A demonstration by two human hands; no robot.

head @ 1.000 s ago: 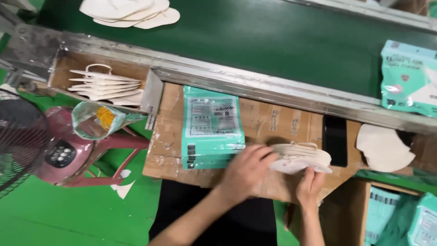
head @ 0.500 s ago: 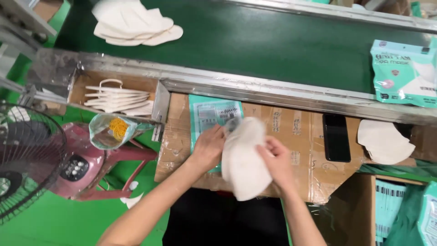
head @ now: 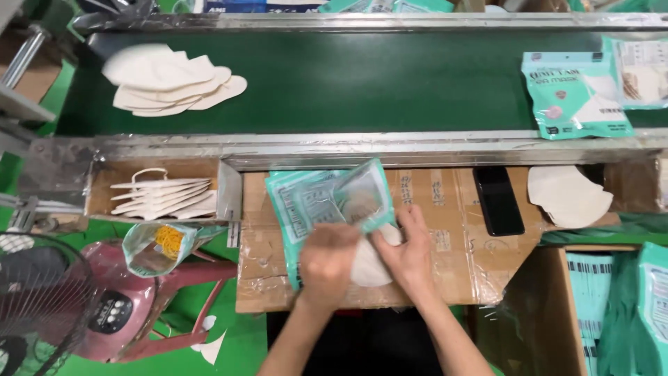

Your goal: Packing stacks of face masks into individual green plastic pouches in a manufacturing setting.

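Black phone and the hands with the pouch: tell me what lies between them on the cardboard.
In the head view, only bare taped cardboard lies between the black phone and the right hand at the teal pouch.

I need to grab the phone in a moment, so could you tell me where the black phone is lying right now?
In the head view, the black phone lies flat on the cardboard worktop, right of the right hand, just below the conveyor's metal rail and left of the white masks.

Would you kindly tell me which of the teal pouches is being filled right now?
The teal pouch on the cardboard worktop, tilted up between both hands; the sealed pouches lie flat on the green belt, untouched.
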